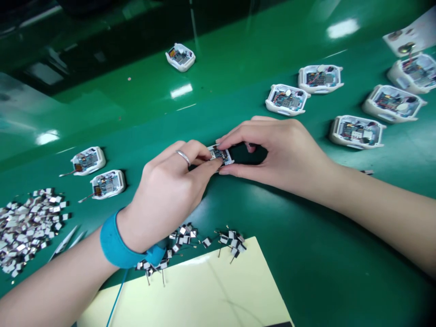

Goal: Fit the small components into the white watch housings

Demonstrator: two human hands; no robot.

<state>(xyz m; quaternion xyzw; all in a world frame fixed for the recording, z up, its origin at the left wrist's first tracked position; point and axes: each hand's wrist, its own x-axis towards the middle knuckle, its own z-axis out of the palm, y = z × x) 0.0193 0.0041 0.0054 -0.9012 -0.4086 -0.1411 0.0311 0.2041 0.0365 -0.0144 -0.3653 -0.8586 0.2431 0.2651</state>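
Near the middle of the view, a white watch housing [229, 159] with a circuit board inside sits between my two hands. My right hand [272, 145] grips it by the edge, thumb on the near side and fingers on the far side. My left hand [173, 181], with a ring and a blue wrist strap [117, 245], pinches at the board from the left. Its fingertips cover part of the housing, and whether a small part lies between them is hidden. Below my left wrist lie several small square parts with short wires [184, 234].
Two open housings [108, 184] lie at left, one [180, 57] at the back, and several [357, 131] at right. A heap of small square parts [30, 227] and tweezers [64, 243] are at far left. A yellow sheet [204, 290] covers the near green mat [327, 254].
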